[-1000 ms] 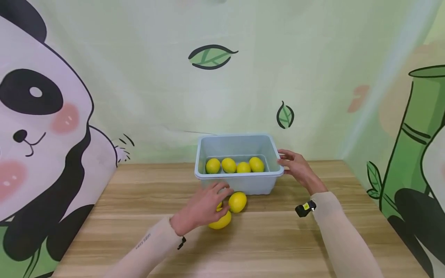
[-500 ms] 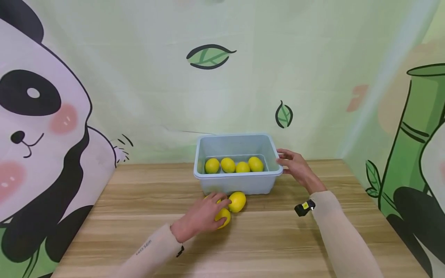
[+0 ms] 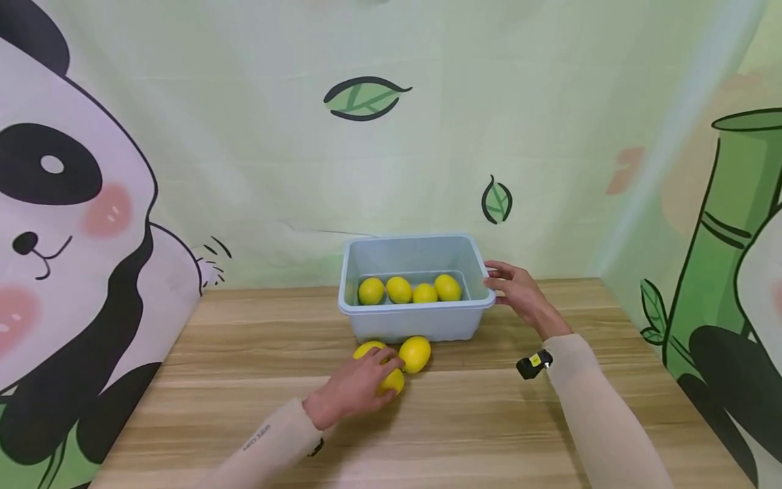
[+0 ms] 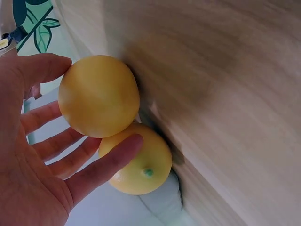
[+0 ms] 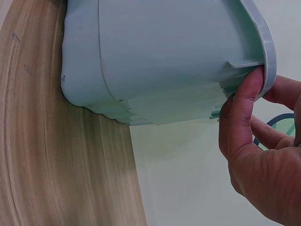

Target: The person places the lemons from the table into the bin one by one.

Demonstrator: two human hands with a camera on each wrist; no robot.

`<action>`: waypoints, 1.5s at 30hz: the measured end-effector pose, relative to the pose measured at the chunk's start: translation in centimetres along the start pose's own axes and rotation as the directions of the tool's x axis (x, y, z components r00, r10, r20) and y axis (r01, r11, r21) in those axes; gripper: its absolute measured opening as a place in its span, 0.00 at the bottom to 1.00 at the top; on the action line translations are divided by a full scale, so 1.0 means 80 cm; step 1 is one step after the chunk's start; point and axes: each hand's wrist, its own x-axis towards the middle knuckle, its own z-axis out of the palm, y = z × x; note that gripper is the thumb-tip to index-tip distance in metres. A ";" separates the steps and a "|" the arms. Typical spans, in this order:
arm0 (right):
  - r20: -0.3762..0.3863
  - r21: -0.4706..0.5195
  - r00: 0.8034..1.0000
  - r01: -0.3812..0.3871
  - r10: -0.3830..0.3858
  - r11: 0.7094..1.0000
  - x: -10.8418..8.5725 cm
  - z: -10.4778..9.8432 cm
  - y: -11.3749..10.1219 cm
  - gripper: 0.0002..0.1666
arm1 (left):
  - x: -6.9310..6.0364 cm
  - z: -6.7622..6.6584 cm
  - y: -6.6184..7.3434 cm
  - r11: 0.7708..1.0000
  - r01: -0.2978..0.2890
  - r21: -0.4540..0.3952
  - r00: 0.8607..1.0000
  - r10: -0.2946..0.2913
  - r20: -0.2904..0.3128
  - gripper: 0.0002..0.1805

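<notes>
**Left hand (image 3: pixel 354 386) on the front lemon (image 4: pixel 99 96), right hand (image 3: pixel 518 292) on the tub (image 3: pixel 415 322)**

Dark lettering (image 3: pixel 256 437) runs along the left sleeve (image 3: pixel 269 454), too blurred to read; the yellow label (image 3: pixel 540 358) at the right wrist is too small to read. The left thumb and fingers curve round the front lemon on the table (image 3: pixel 489 421); the little finger crosses the back lemon (image 4: pixel 146 162). The third lemon (image 3: pixel 415 354) lies just beside, before the tub. The right hand pinches the tub's right rim. Four lemons (image 3: pixel 399 290) sit inside. A panda-printed backdrop (image 3: pixel 269 149) stands behind.
</notes>
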 end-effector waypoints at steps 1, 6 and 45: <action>0.002 0.000 1.000 0.003 -0.003 1.000 0.000 0.000 0.000 0.33 | 0.000 0.000 0.000 1.000 -0.003 0.003 1.000 0.003 0.003 0.24; 0.007 -0.001 1.000 0.004 -0.004 1.000 -0.001 -0.001 -0.001 0.34 | 0.002 0.003 0.002 1.000 -0.012 0.028 0.999 0.010 0.049 0.26; 0.005 0.000 1.000 0.012 -0.012 1.000 0.002 -0.002 0.001 0.34 | 0.002 0.017 0.007 0.987 -0.152 0.044 0.976 0.143 0.165 0.22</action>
